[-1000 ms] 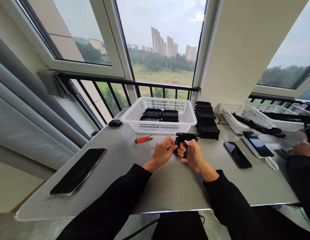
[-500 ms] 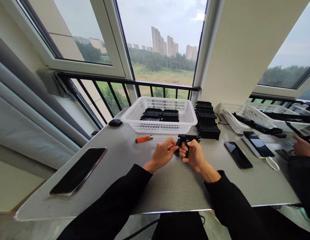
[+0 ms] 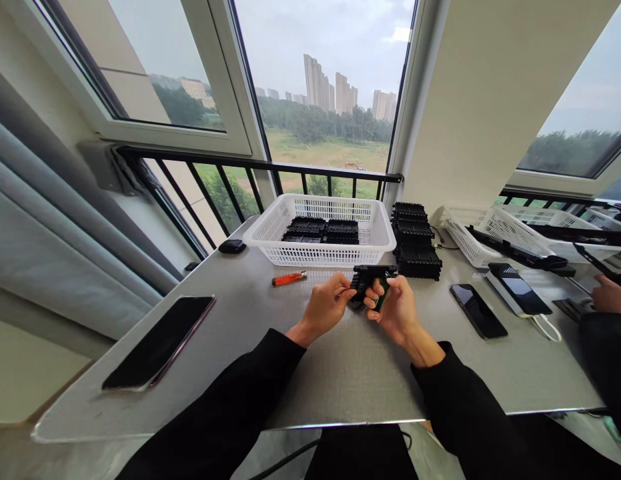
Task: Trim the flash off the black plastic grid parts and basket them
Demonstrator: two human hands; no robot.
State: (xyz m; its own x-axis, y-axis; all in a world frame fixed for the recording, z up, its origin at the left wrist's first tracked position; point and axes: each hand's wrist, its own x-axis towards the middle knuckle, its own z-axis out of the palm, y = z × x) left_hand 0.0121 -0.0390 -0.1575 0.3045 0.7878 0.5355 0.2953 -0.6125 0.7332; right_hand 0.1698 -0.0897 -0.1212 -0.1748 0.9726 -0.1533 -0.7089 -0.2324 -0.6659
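Note:
Between my hands, just above the table in front of the white basket, is a black ribbed plastic part. My right hand grips its right side, fingers curled round it and thumb raised along the edge. A dark green strip shows between those fingers; whether it belongs to the black part I cannot tell. My left hand pinches at the part's lower left edge, and anything small between those fingertips is hidden.
Behind stands a white basket holding several black ribbed parts. Similar parts are stacked beside it. An orange-handled tool, a mouse, a tablet and phones lie around. A co-worker's hand is far right.
The black part has tilted slightly and moved a little left. My right fingers and thumb have shifted, showing more of the green strip. My left hand keeps its pinch.

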